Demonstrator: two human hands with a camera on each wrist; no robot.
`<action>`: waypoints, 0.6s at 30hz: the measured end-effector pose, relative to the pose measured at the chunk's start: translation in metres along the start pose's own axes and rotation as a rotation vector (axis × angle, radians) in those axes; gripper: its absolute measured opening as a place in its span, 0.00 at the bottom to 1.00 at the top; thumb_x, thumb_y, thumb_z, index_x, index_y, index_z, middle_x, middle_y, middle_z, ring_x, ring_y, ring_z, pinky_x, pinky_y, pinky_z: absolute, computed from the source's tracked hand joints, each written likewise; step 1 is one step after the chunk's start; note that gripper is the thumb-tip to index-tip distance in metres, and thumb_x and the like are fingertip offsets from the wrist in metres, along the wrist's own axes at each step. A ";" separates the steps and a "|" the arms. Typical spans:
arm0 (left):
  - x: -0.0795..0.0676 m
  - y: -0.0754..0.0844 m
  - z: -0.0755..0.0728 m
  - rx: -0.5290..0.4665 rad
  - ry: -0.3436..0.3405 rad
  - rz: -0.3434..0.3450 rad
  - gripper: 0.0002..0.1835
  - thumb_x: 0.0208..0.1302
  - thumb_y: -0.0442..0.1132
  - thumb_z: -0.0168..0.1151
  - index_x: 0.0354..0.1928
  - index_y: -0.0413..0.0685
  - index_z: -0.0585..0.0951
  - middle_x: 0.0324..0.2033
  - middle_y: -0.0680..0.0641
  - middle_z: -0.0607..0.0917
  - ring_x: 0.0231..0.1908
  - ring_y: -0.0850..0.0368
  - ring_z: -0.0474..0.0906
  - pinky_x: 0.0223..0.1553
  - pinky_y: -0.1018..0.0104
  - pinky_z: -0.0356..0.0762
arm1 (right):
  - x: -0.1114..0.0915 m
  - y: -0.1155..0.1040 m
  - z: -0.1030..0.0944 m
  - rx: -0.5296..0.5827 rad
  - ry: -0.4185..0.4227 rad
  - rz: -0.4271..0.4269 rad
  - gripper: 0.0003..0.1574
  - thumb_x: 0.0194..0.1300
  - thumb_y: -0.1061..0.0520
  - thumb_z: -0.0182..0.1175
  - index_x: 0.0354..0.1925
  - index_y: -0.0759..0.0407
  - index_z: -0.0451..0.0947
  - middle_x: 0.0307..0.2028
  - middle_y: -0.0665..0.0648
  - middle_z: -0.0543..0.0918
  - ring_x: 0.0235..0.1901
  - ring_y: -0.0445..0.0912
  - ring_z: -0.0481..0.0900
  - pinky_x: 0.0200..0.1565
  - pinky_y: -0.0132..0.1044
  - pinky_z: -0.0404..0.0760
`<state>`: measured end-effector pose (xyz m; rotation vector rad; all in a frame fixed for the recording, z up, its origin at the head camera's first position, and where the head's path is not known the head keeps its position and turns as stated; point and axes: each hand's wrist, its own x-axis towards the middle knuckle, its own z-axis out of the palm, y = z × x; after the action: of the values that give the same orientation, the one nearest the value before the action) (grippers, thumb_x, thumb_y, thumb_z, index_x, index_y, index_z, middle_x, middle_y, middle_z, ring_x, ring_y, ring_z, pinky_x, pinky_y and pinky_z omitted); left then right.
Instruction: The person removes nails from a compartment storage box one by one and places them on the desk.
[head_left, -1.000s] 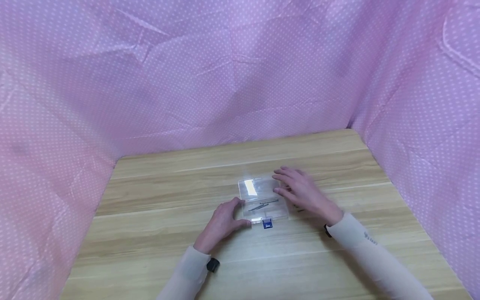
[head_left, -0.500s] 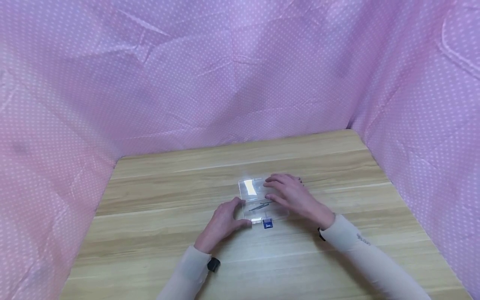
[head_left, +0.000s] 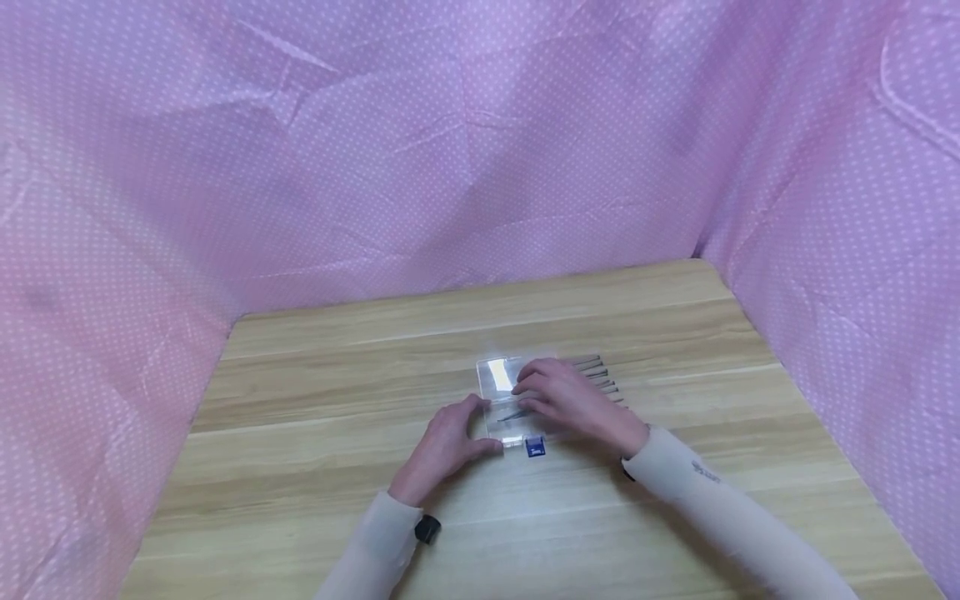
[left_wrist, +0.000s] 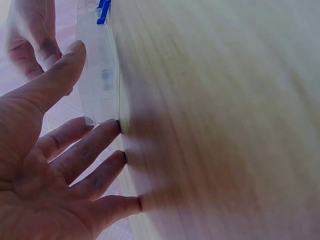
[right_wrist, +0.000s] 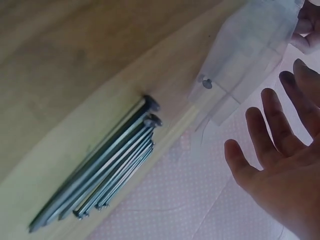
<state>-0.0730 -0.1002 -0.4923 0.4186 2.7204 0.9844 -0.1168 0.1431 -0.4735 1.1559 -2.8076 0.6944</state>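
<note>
A clear plastic box (head_left: 490, 379) lies on the table with its lid folded back and a blue tab (head_left: 535, 447) at its front. My left hand (head_left: 448, 437) holds the box's left end, thumb along the front wall and fingertips at the end wall, as the left wrist view shows. My right hand (head_left: 566, 400) is over the box, fingers spread and slightly bent; nothing shows between them in the right wrist view. Inside the box lie nails (head_left: 510, 416), partly hidden under the right hand. One nail's head (right_wrist: 207, 84) shows at the box's right end.
Several long steel nails (right_wrist: 107, 160) lie side by side on the table to the right of the box, heads pointing right in the head view. The wood-grain table (head_left: 315, 392) is surrounded by pink dotted cloth (head_left: 360, 150) at the back and sides.
My right hand has moved left from the row of nails to over the box, uncovering the nails' heads and covering part of the box's contents. My left hand has stayed put.
</note>
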 end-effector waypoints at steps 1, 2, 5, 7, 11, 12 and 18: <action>0.000 0.000 0.000 0.000 -0.002 -0.004 0.33 0.54 0.51 0.81 0.59 0.45 0.79 0.50 0.42 0.86 0.46 0.48 0.79 0.50 0.50 0.77 | 0.001 -0.001 0.001 0.008 -0.012 0.002 0.12 0.69 0.54 0.69 0.49 0.56 0.88 0.52 0.54 0.84 0.57 0.51 0.79 0.61 0.52 0.76; 0.000 -0.001 0.000 0.005 -0.003 0.000 0.33 0.54 0.51 0.81 0.59 0.45 0.79 0.49 0.42 0.86 0.46 0.49 0.79 0.49 0.51 0.77 | 0.002 -0.001 0.002 0.017 -0.024 0.005 0.12 0.69 0.54 0.69 0.48 0.55 0.89 0.51 0.54 0.84 0.56 0.51 0.79 0.61 0.52 0.76; -0.001 -0.001 0.001 0.008 -0.004 0.004 0.33 0.54 0.51 0.81 0.58 0.45 0.79 0.48 0.43 0.86 0.44 0.50 0.78 0.47 0.52 0.77 | 0.005 -0.002 0.005 0.034 -0.049 0.010 0.11 0.69 0.54 0.70 0.47 0.55 0.89 0.51 0.53 0.84 0.56 0.50 0.78 0.62 0.51 0.75; -0.001 -0.001 0.000 0.005 -0.001 0.001 0.33 0.54 0.51 0.81 0.58 0.45 0.79 0.47 0.43 0.86 0.44 0.50 0.78 0.47 0.53 0.76 | 0.007 -0.001 0.006 0.039 -0.055 0.004 0.10 0.68 0.54 0.70 0.47 0.54 0.89 0.51 0.52 0.83 0.56 0.50 0.78 0.62 0.50 0.75; -0.001 -0.001 -0.001 0.003 0.005 0.002 0.33 0.54 0.51 0.81 0.58 0.46 0.79 0.48 0.43 0.86 0.44 0.50 0.78 0.47 0.53 0.77 | 0.011 0.000 0.008 0.027 -0.071 -0.019 0.09 0.67 0.55 0.71 0.46 0.53 0.89 0.50 0.52 0.83 0.54 0.49 0.79 0.61 0.49 0.75; -0.001 -0.001 -0.001 0.000 0.004 0.000 0.33 0.54 0.51 0.81 0.58 0.46 0.79 0.48 0.43 0.86 0.44 0.50 0.78 0.48 0.53 0.77 | 0.012 0.001 0.008 0.027 -0.079 -0.019 0.09 0.66 0.55 0.71 0.45 0.52 0.89 0.50 0.52 0.83 0.54 0.49 0.78 0.60 0.48 0.75; -0.001 0.001 0.000 0.005 0.008 -0.001 0.34 0.54 0.52 0.81 0.58 0.45 0.79 0.47 0.43 0.86 0.44 0.50 0.78 0.47 0.53 0.77 | 0.016 0.003 0.005 0.050 -0.113 -0.014 0.08 0.65 0.56 0.72 0.43 0.49 0.90 0.49 0.50 0.82 0.52 0.47 0.78 0.58 0.45 0.77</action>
<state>-0.0724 -0.1002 -0.4915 0.4151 2.7307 0.9816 -0.1302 0.1326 -0.4762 1.2613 -2.8863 0.7247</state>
